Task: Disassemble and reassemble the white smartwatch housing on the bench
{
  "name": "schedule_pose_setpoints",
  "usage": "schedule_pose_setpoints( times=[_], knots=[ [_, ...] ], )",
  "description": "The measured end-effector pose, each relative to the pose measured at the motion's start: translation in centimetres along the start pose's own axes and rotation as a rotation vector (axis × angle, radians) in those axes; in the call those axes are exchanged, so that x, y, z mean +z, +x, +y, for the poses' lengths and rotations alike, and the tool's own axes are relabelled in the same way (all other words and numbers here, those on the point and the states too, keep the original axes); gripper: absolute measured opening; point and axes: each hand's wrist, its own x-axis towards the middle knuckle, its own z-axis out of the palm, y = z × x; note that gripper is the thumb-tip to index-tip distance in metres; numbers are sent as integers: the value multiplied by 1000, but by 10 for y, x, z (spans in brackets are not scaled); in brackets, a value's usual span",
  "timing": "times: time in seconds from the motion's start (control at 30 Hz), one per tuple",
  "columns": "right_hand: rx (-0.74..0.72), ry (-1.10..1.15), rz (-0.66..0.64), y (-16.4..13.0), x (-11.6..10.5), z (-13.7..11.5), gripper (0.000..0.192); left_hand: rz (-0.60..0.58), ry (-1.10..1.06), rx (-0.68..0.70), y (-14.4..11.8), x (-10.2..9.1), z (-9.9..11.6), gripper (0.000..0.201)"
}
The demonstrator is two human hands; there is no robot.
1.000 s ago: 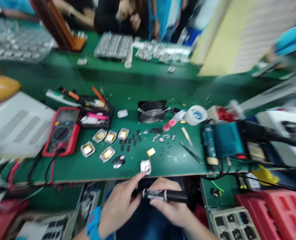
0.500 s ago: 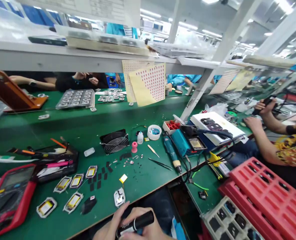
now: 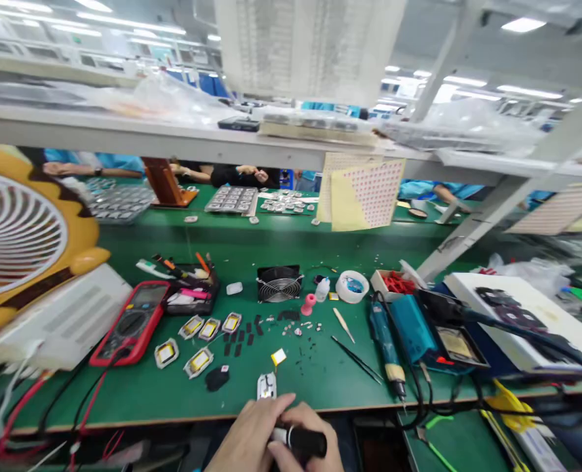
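Left hand: left hand [image 3: 252, 436] at 6 o'clock of the view, below the front edge of the green bench [image 3: 124, 393]; fingers curled round the near end of a black marker pen [image 3: 303, 441].
Right hand: right hand [image 3: 305, 452] just at 3 o'clock of the left one, mostly cut off by the frame edge; thumb and fingers closed on the same pen.
Pen: lies roughly level between the two hands, black barrel pointing to 3 o'clock, a pale band showing at the left hand's fingertips.
Nearest part: small silver unit [image 3: 266, 385] on the bench, just at 12 o'clock of the left hand, apart from it.
Surroundings: yellow tab [image 3: 278, 357] at 12 o'clock of the unit; red multimeter [image 3: 131, 322] at 10 o'clock; tweezers [image 3: 357, 359] at 2 o'clock.
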Motion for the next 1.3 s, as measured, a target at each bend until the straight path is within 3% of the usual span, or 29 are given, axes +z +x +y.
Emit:
schedule_pose_setpoints(
  times=[0.13,0.2,0.4,0.5,0.6,0.83,1.0,1.17,1.23,1.3],
  knots=[
    [99,-18,28,2,-34,-16,39,-11,-87,-204,9,-20,18,37],
    [79,-40,21,9,-54,-14,32,57,-119,-275,18,-39,16,31],
    [-6,-273,-99,21,-93,17,15,414,32,-178,43,-124,-26,18],
    [27,-327,-111,18,-98,27,20,652,93,-218,54,-161,-51,18],
    [30,-345,-110,17,-95,28,20,873,135,-296,69,-183,-73,21],
    [-26,-342,-87,27,-81,15,21,845,113,-399,114,-197,-108,28],
    [-38,-350,-50,31,-78,7,25,720,75,-549,133,-193,-127,36],
    [-45,-355,-38,34,-75,6,27,622,176,-562,139,-190,-132,20],
    [-50,-361,-32,35,-75,5,28,646,249,-535,136,-191,-129,22],
    [-52,-363,-30,36,-76,4,29,782,326,-455,126,-188,-119,33]
  ],
)
